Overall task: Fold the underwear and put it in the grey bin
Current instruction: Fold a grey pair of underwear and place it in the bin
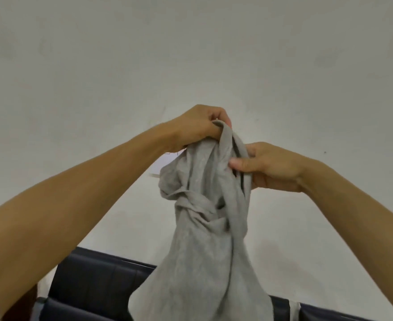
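While both bare forearms reach up and forward, the grey underwear [204, 239] hangs between the two hands in front of a plain, matte off-white wall [191, 54]. It is a soft, heathered knit, bunched and twisted into ropey folds just below the hands, then widening into a loose, drooping drape further down. The left hand [202, 122] sits a little higher, its fingers curled and pinching the top edge of the fabric, where a rolled hem peeks out. The right hand [267, 166] is just beside and slightly lower, thumb pressed flat against the cloth's front and fingers wrapped behind, gripping a gathered fold with a dark seam line showing. Below the hands, behind the hanging cloth, runs a dark navy padded surface [93, 279] with a smooth, leather-like sheen and straight stitched panels.
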{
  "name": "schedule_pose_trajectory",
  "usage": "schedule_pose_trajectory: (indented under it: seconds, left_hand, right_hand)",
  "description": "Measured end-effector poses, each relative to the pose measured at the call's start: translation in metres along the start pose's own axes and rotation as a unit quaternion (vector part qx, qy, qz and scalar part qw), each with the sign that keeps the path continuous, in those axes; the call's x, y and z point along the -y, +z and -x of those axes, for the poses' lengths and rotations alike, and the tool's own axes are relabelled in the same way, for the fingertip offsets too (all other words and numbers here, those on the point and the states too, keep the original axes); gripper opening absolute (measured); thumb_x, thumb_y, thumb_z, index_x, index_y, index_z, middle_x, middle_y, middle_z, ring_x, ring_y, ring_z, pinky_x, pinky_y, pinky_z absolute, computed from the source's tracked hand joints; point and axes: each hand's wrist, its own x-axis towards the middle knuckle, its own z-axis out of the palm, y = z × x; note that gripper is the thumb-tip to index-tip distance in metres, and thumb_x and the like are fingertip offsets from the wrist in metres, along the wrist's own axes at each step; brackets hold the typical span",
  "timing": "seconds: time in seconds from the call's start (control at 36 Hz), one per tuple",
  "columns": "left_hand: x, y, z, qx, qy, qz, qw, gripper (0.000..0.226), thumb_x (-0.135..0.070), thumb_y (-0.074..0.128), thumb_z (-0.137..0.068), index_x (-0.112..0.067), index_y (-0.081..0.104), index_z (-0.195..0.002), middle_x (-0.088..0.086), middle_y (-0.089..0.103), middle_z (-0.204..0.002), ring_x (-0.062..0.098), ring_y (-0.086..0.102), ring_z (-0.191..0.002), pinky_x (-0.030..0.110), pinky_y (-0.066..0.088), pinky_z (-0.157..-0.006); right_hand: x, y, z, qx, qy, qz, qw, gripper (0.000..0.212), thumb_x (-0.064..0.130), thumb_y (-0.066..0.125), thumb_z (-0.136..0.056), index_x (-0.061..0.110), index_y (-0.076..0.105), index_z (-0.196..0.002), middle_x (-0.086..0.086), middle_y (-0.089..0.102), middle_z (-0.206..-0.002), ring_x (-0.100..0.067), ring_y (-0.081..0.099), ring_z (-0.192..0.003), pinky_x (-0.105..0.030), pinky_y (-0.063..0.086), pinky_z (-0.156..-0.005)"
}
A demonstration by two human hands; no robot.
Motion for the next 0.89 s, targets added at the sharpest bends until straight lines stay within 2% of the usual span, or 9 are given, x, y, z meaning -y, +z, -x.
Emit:
schedule_pose_trajectory:
  seconds: [0.06,0.14,0.25,0.39,0.5,0.58,0.69,0.81,0.89]
  left_hand:
    - [0.007,-0.002,-0.002,-0.014,-0.021,-0.016,1.000,0.017,-0.003,0.059,-0.086,-0.014,0.061,-0.073,-0.002,0.061,-0.069,0.006,0.058,-0.061,0.020,0.051,-0.060]
    - [0.014,0.001,-0.006,-0.025,-0.041,-0.021,0.999,0.022,-0.007,0.052,-0.091,-0.014,0.060,-0.072,-0.001,0.060,-0.070,0.010,0.054,-0.063,0.019,0.048,-0.059]
    - [0.008,0.005,-0.013,-0.019,-0.050,0.029,0.998,0.022,0.000,0.049,-0.090,-0.012,0.062,-0.076,0.003,0.062,-0.076,0.012,0.057,-0.067,0.019,0.050,-0.061]
    - [-0.004,0.018,-0.023,-0.063,-0.042,-0.007,0.997,0.028,0.003,0.044,-0.084,-0.014,0.065,-0.077,-0.002,0.063,-0.077,0.008,0.058,-0.071,0.011,0.047,-0.054]
    - [-0.002,0.029,-0.016,0.001,-0.050,0.062,0.997,0.023,-0.001,0.047,-0.085,-0.011,0.057,-0.103,0.002,0.058,-0.098,0.009,0.057,-0.086,0.016,0.052,-0.067]
    - [0.027,0.026,-0.006,0.037,-0.067,0.124,0.989,0.062,-0.007,0.066,-0.077,-0.007,0.036,-0.131,0.003,0.051,-0.121,0.009,0.054,-0.100,0.015,0.050,-0.078]
    - [0.090,0.031,0.025,0.096,-0.135,0.104,0.981,0.117,-0.033,0.086,-0.053,-0.024,0.016,-0.147,-0.007,0.030,-0.150,0.011,0.031,-0.137,0.038,0.029,-0.112]
    - [0.138,0.053,0.059,0.214,-0.176,0.036,0.960,0.097,-0.010,0.083,-0.068,-0.024,0.021,-0.142,-0.016,0.040,-0.138,0.000,0.041,-0.126,0.018,0.040,-0.100]
    - [0.164,0.068,0.061,0.217,-0.189,-0.045,0.956,0.084,-0.012,0.080,-0.072,-0.030,0.032,-0.139,-0.006,0.045,-0.138,0.010,0.046,-0.122,0.030,0.041,-0.104]
  right_hand:
    - [0.001,-0.004,-0.001,0.000,-0.009,-0.040,0.999,0.036,0.031,0.058,-0.078,0.005,0.064,-0.102,-0.009,0.072,-0.097,-0.023,0.069,-0.091,-0.033,0.057,-0.074]
    - [0.002,-0.005,-0.005,0.012,-0.008,-0.069,0.998,0.021,0.007,0.052,-0.086,0.002,0.063,-0.103,-0.010,0.071,-0.096,-0.022,0.069,-0.089,-0.032,0.057,-0.073]
    - [0.002,-0.003,-0.016,0.000,-0.001,-0.047,0.999,0.032,-0.019,0.040,-0.083,-0.003,0.063,-0.100,-0.012,0.071,-0.095,-0.024,0.068,-0.088,-0.033,0.057,-0.073]
    - [-0.003,0.006,-0.032,-0.042,-0.022,0.039,0.998,0.031,0.010,0.073,-0.079,0.005,0.065,-0.109,-0.010,0.071,-0.106,-0.023,0.068,-0.099,-0.035,0.055,-0.086]
    - [-0.007,0.006,-0.040,-0.167,-0.045,0.062,0.983,0.017,0.022,0.063,-0.089,0.011,0.066,-0.103,-0.010,0.068,-0.107,-0.020,0.066,-0.096,-0.032,0.056,-0.082]
    - [-0.004,-0.006,-0.035,-0.198,-0.047,-0.051,0.978,0.013,0.019,0.065,-0.083,0.008,0.066,-0.090,-0.009,0.073,-0.085,-0.018,0.067,-0.074,-0.027,0.058,-0.064]
    - [0.001,-0.030,-0.027,-0.202,-0.060,-0.189,0.959,0.024,0.023,0.048,-0.096,0.007,0.064,-0.088,-0.007,0.072,-0.082,-0.018,0.068,-0.073,-0.027,0.058,-0.064]
    - [0.004,-0.050,-0.017,-0.246,-0.084,-0.250,0.933,0.026,0.028,0.046,-0.097,0.009,0.064,-0.097,-0.009,0.072,-0.092,-0.021,0.069,-0.085,-0.030,0.058,-0.069]
    - [0.005,-0.059,-0.013,-0.246,-0.104,-0.279,0.922,0.029,0.029,0.047,-0.096,0.011,0.069,-0.089,-0.008,0.073,-0.090,-0.020,0.070,-0.082,-0.031,0.058,-0.069]
